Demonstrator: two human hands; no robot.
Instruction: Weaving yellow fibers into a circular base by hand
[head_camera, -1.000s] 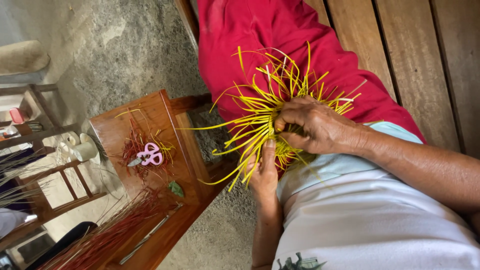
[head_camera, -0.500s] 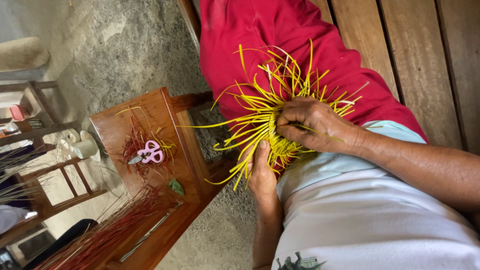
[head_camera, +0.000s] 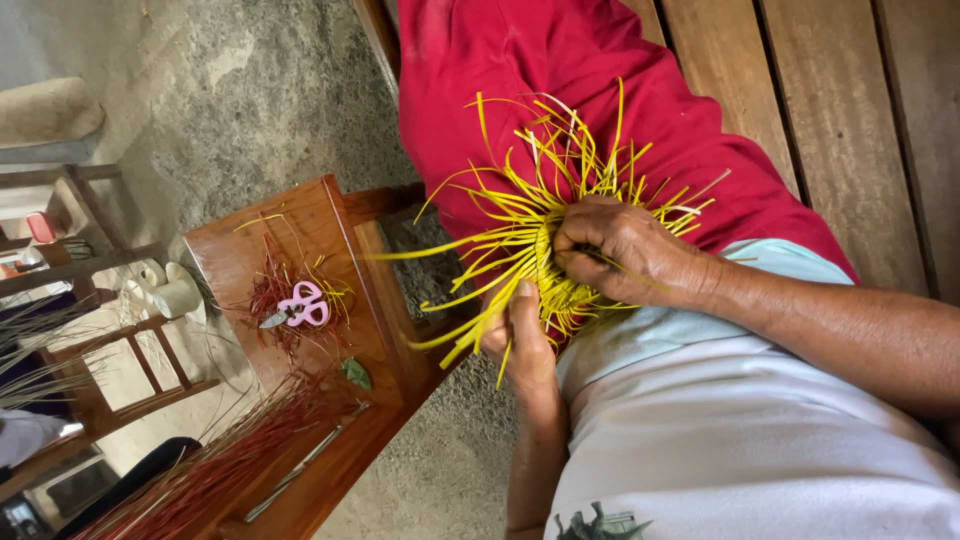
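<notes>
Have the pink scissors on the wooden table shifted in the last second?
No. The pink scissors lie on the same red strands on the wooden table; only the camera drifted slightly.

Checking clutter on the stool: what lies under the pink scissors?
The pink scissors lie on a loose tangle of red and yellow strips spread over the wooden stool. What lies directly beneath the handles is covered.

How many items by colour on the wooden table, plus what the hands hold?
Yellow: 1, woven strip piece in left hand and right hand
Pink: 1, scissors
Red: 1, strip bundle
Green: 1, leaf
Total: 4
</notes>
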